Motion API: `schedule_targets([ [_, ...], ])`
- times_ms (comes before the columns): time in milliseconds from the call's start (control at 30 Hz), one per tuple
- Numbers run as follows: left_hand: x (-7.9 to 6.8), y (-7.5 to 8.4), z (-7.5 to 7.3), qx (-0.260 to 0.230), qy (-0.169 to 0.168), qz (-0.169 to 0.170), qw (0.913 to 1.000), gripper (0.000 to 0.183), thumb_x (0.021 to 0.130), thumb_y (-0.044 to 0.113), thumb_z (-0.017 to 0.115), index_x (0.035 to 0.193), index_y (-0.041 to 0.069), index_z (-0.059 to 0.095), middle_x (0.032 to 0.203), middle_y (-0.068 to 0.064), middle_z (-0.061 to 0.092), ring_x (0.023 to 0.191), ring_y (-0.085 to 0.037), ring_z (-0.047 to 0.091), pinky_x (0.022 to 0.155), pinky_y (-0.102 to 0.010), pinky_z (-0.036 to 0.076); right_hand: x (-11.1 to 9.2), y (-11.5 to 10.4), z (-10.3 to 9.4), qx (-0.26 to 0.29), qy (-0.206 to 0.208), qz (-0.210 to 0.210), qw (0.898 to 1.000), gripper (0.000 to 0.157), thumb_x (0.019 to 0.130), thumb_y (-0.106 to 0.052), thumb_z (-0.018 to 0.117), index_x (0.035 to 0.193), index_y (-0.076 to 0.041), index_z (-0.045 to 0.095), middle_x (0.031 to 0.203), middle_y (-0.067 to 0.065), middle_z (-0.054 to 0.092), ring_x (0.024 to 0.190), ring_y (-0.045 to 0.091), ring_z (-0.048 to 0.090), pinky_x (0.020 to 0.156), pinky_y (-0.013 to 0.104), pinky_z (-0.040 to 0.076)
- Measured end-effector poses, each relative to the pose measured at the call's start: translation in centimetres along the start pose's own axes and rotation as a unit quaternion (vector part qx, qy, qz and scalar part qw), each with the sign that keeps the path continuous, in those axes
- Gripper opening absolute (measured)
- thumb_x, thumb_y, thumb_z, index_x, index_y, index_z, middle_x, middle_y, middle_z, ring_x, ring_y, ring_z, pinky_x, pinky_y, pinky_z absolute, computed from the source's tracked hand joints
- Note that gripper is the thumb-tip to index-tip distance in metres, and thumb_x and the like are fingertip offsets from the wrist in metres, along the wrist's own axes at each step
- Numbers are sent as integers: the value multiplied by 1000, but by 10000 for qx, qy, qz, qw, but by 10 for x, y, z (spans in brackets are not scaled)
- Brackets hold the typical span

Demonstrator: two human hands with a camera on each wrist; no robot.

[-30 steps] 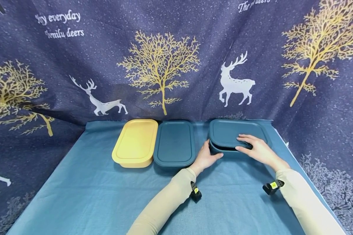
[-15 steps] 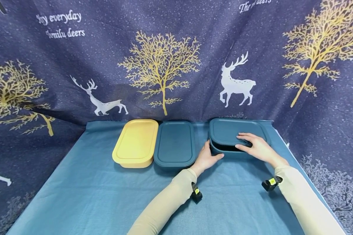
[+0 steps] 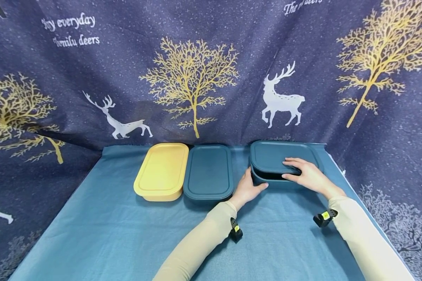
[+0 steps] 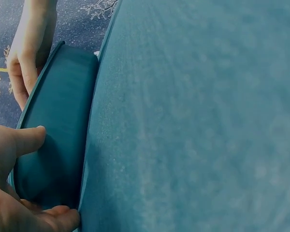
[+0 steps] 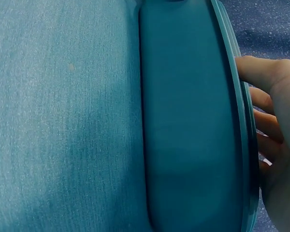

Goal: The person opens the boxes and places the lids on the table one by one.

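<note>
At the back right of the table stands a blue lidded food container [image 5: 188,116], its long side facing me. Its blue lid [image 3: 279,154] sits askew, shifted back, with a dark gap along the front rim. My left hand [image 3: 247,190] grips the container's left front corner, thumb on the front wall and fingers round the short side. My right hand [image 3: 311,179] pinches the lid's front edge right of its middle, the thumb at the edge and the other fingers over the top. The container's inside is hidden in shadow.
To the left, a yellow lidded container [image 3: 163,168] and a second blue lidded container [image 3: 209,171] stand side by side. Blue cloth [image 3: 126,242] covers the table. A dark curtain [image 3: 211,23] with trees and deer hangs right behind the containers.
The lid has slid slightly back and its front edge has risen, so the dark gap is wider. My right hand has moved slightly with it; the left hand keeps its hold on the corner.
</note>
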State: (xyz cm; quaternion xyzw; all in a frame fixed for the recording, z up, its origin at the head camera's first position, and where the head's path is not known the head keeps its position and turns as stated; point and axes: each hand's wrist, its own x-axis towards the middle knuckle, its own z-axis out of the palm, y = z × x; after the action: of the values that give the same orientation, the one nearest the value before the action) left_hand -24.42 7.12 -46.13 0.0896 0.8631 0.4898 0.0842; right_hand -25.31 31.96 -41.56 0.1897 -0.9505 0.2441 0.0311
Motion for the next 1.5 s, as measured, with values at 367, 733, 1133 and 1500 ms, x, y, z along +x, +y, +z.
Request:
schedule_targets([
  [367, 1, 3, 5, 63, -23, 99, 9999, 89, 95, 40, 71, 161, 7, 21, 161, -15, 32, 145, -29, 36, 114, -44, 37, -3, 6, -5, -182, 4, 105, 9998, 70, 95, -48, 69, 146, -4, 53, 154, 22, 41, 139, 47, 36, 107, 66, 33],
  [733, -1, 2, 0, 98, 13, 172, 9998, 88, 95, 40, 71, 159, 4, 23, 159, -18, 34, 143, -33, 39, 113, -46, 38, 4, 6, -5, -355, 35, -45, 9994, 74, 91, -49, 73, 145, -3, 54, 152, 22, 43, 139, 45, 39, 109, 62, 34],
  [1133, -1, 3, 0, 153, 42, 106, 9998, 88, 95, 40, 72, 160, 5, 23, 159, -17, 35, 143, -31, 39, 112, -46, 39, 4, 9, -11, -336, -113, 149, 9993, 76, 91, -50, 73, 146, -2, 52, 153, 23, 42, 139, 47, 36, 109, 64, 32],
  [1500, -1, -1, -1, 41, 32, 291, 9996, 87, 95, 37, 72, 159, 3, 24, 158, -18, 35, 143, -32, 39, 113, -46, 38, 10, 7, -13, -307, -250, 261, 9989, 75, 92, -47, 73, 147, -2, 50, 153, 26, 40, 139, 49, 36, 108, 65, 33],
])
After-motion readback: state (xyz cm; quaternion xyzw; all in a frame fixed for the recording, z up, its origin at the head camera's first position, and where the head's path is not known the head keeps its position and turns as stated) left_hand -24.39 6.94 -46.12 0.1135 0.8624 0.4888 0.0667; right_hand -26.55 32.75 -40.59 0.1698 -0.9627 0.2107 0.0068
